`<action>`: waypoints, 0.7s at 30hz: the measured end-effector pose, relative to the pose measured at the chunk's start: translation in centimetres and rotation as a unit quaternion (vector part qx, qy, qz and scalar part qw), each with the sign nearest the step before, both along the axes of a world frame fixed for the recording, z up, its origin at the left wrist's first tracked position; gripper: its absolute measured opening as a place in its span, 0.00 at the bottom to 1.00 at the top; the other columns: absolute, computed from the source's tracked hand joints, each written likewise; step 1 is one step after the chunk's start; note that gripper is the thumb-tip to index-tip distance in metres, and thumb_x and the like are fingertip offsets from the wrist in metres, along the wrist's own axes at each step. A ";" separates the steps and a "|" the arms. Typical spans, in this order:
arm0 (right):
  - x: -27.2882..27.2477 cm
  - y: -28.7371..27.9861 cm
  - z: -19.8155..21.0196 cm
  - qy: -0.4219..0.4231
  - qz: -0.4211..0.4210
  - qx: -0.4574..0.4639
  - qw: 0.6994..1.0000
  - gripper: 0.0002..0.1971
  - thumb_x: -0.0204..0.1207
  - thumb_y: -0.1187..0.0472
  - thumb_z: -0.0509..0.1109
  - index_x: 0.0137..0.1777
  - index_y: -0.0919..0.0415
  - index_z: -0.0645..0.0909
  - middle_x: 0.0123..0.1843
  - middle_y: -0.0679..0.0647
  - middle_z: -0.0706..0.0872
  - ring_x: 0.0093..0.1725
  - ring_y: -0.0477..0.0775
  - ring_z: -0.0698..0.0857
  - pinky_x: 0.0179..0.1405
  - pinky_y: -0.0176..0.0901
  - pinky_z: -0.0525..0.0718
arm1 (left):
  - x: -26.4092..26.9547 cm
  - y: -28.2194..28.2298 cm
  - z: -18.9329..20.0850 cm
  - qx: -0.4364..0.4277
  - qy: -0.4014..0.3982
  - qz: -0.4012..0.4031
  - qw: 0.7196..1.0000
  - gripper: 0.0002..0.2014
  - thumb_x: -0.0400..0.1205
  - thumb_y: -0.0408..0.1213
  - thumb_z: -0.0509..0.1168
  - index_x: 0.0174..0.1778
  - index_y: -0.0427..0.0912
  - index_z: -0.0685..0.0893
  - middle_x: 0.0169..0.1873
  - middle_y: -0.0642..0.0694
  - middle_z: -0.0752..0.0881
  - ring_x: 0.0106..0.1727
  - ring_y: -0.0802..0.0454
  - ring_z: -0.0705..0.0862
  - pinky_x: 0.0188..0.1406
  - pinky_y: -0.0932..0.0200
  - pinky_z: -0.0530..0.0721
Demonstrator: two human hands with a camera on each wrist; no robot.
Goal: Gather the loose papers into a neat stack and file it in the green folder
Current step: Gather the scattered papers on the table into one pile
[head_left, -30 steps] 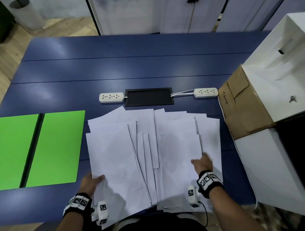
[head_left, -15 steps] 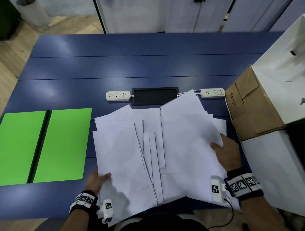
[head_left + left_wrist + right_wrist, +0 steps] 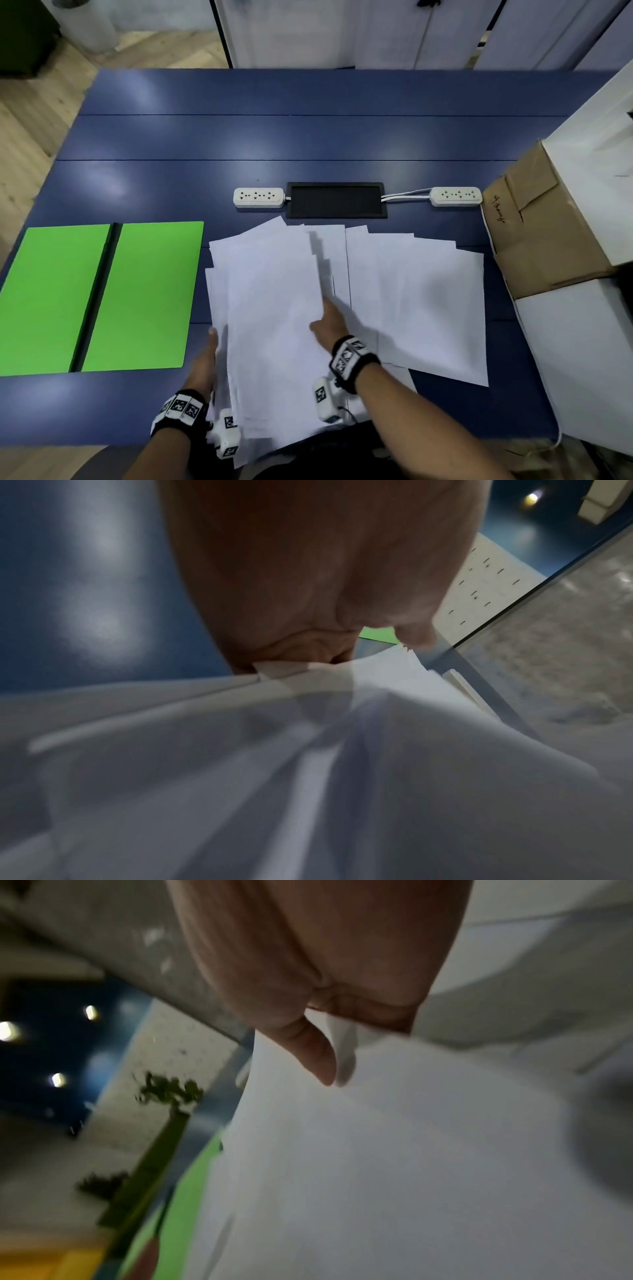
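Several loose white papers lie fanned on the blue table (image 3: 308, 137), as a left pile (image 3: 267, 308) and a right spread (image 3: 418, 301). The open green folder (image 3: 144, 294) lies flat to their left, also glimpsed in the right wrist view (image 3: 185, 1177). My right hand (image 3: 329, 318) pinches a few sheets (image 3: 342, 1150) by their right edge over the left pile, thumb on top. My left hand (image 3: 209, 353) holds the left pile's left edge (image 3: 342, 750), thumb at the edge, fingers hidden under the sheets.
Two white power strips (image 3: 259, 197) (image 3: 455, 196) flank a black panel (image 3: 337, 200) behind the papers. A brown cardboard box (image 3: 541, 233) and white boxes (image 3: 582, 359) stand at the right edge. The papers overhang the table's near edge.
My right hand lifted sheets from the right side and swept them left onto the left pile. My left hand shifted from the pile's near corner to its left edge.
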State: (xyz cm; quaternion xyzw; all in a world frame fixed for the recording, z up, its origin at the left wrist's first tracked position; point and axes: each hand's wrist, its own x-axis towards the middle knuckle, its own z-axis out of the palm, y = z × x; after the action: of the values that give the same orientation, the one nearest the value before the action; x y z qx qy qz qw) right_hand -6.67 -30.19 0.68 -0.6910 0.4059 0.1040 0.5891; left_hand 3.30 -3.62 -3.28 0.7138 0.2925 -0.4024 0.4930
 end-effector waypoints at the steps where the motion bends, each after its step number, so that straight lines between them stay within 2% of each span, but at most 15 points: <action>1: 0.2 1.2 -0.6 0.030 0.033 -0.006 0.999 0.28 0.74 0.75 0.63 0.75 0.58 0.74 0.64 0.55 0.84 0.68 0.61 0.85 0.60 0.44 0.83 | -0.4 -1.1 2.0 -0.007 -0.023 -0.032 0.999 0.38 0.72 0.71 0.70 0.62 0.38 0.86 0.62 0.39 0.88 0.59 0.41 0.87 0.64 0.45 0.82; 2: 0.5 2.1 -1.0 0.046 0.057 0.002 0.997 0.27 0.77 0.72 0.63 0.76 0.58 0.72 0.62 0.54 0.82 0.66 0.61 0.84 0.57 0.43 0.82 | -0.8 -1.5 2.5 -0.004 -0.055 -0.064 0.996 0.24 0.78 0.55 0.74 0.57 0.36 0.85 0.57 0.38 0.87 0.49 0.45 0.87 0.53 0.51 0.84; 3: 0.7 2.7 -1.0 0.043 0.072 0.018 0.996 0.25 0.78 0.69 0.64 0.76 0.57 0.71 0.60 0.53 0.82 0.64 0.59 0.84 0.56 0.43 0.81 | -1.0 -1.7 2.8 0.010 -0.085 -0.090 0.992 0.19 0.79 0.42 0.76 0.57 0.29 0.85 0.52 0.35 0.88 0.38 0.47 0.85 0.39 0.56 0.82; 4: 0.8 2.9 -1.1 0.022 0.077 0.035 0.996 0.22 0.79 0.66 0.66 0.74 0.57 0.74 0.59 0.52 0.84 0.62 0.57 0.85 0.57 0.43 0.82 | -1.2 -1.7 2.5 0.024 -0.110 -0.111 0.987 0.18 0.77 0.34 0.77 0.56 0.23 0.85 0.45 0.32 0.89 0.29 0.50 0.82 0.30 0.59 0.78; 5: 0.8 2.7 -1.1 -0.006 0.075 0.039 0.996 0.17 0.80 0.63 0.68 0.69 0.57 0.79 0.57 0.52 0.86 0.58 0.54 0.86 0.57 0.44 0.82 | -1.2 -1.5 2.2 0.034 -0.121 -0.127 0.984 0.15 0.76 0.30 0.78 0.53 0.24 0.85 0.42 0.29 0.90 0.27 0.51 0.81 0.27 0.60 0.77; 7: 0.0 0.3 -1.7 -0.026 0.038 -0.035 0.998 0.06 0.79 0.62 0.70 0.53 0.57 0.88 0.49 0.54 0.89 0.49 0.53 0.86 0.53 0.44 0.84 | -1.0 -1.0 1.0 0.035 -0.123 -0.132 0.983 0.15 0.75 0.25 0.77 0.55 0.25 0.84 0.42 0.30 0.91 0.32 0.46 0.84 0.31 0.58 0.80; 8: -0.8 -1.7 -2.0 -0.019 -0.003 -0.101 0.995 0.07 0.78 0.63 0.71 0.51 0.59 0.90 0.49 0.56 0.91 0.50 0.55 0.87 0.54 0.45 0.84 | -1.0 -0.8 0.9 0.030 -0.124 -0.131 0.983 0.15 0.75 0.24 0.76 0.56 0.26 0.85 0.43 0.31 0.91 0.35 0.45 0.86 0.33 0.57 0.81; 10: -3.4 -6.8 -2.9 0.051 -0.092 -0.227 0.968 0.13 0.75 0.60 0.71 0.57 0.58 0.89 0.60 0.60 0.88 0.60 0.62 0.87 0.63 0.53 0.84 | -0.9 -0.6 0.6 0.023 -0.130 -0.129 0.983 0.15 0.76 0.22 0.75 0.58 0.28 0.85 0.41 0.36 0.90 0.38 0.44 0.87 0.36 0.56 0.83; 12: -7.0 -12.1 -3.2 0.190 -0.159 -0.297 0.922 0.25 0.76 0.55 0.71 0.74 0.56 0.79 0.78 0.62 0.74 0.74 0.68 0.76 0.73 0.62 0.76 | -1.0 -0.6 0.5 0.010 -0.122 -0.127 0.984 0.16 0.76 0.21 0.75 0.58 0.30 0.85 0.45 0.34 0.91 0.45 0.39 0.89 0.47 0.48 0.86; 14: -10.8 -16.5 -3.2 0.304 -0.217 -0.285 0.883 0.39 0.78 0.50 0.71 0.86 0.59 0.60 0.89 0.64 0.54 0.85 0.70 0.59 0.82 0.68 0.59 | -0.8 -0.4 0.2 0.005 -0.124 -0.126 0.984 0.16 0.75 0.21 0.75 0.59 0.30 0.85 0.50 0.30 0.91 0.49 0.36 0.89 0.55 0.42 0.86; 15: -12.6 -18.2 -3.1 0.335 -0.246 -0.269 0.869 0.44 0.78 0.48 0.72 0.88 0.59 0.54 0.90 0.64 0.49 0.87 0.70 0.55 0.83 0.71 0.55 | -0.8 -0.3 0.1 0.008 -0.122 -0.125 0.985 0.16 0.75 0.21 0.75 0.59 0.30 0.85 0.51 0.29 0.90 0.49 0.36 0.89 0.55 0.42 0.86; 16: -14.1 -19.5 -3.3 0.353 -0.275 -0.247 0.860 0.48 0.75 0.47 0.75 0.88 0.60 0.52 0.89 0.65 0.49 0.86 0.72 0.54 0.83 0.74 0.55 | -0.8 -0.3 0.1 0.006 -0.121 -0.122 0.985 0.17 0.76 0.21 0.75 0.60 0.30 0.85 0.51 0.29 0.90 0.49 0.36 0.89 0.56 0.42 0.86; 18: -15.9 -21.0 -3.1 0.367 -0.306 -0.206 0.854 0.52 0.69 0.47 0.82 0.85 0.63 0.55 0.86 0.67 0.55 0.84 0.73 0.58 0.79 0.76 0.63 | -0.8 -0.3 -0.2 0.010 -0.119 -0.124 0.985 0.16 0.75 0.22 0.75 0.59 0.28 0.85 0.50 0.29 0.91 0.49 0.34 0.89 0.55 0.41 0.86; 21: -15.9 -21.2 -2.5 0.356 -0.288 -0.198 0.867 0.48 0.65 0.51 0.86 0.79 0.67 0.64 0.81 0.69 0.63 0.80 0.73 0.63 0.72 0.74 0.71 | -0.7 -0.3 -0.4 0.023 -0.116 -0.126 0.985 0.16 0.75 0.23 0.76 0.58 0.26 0.85 0.48 0.27 0.90 0.47 0.33 0.90 0.49 0.43 0.88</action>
State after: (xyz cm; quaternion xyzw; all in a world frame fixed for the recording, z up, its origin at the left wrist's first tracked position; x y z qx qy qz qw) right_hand -22.56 -51.42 -1.80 -0.5613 0.7811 0.0865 0.2594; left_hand 2.62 -3.94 -3.64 0.7981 0.1501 -0.3688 0.4521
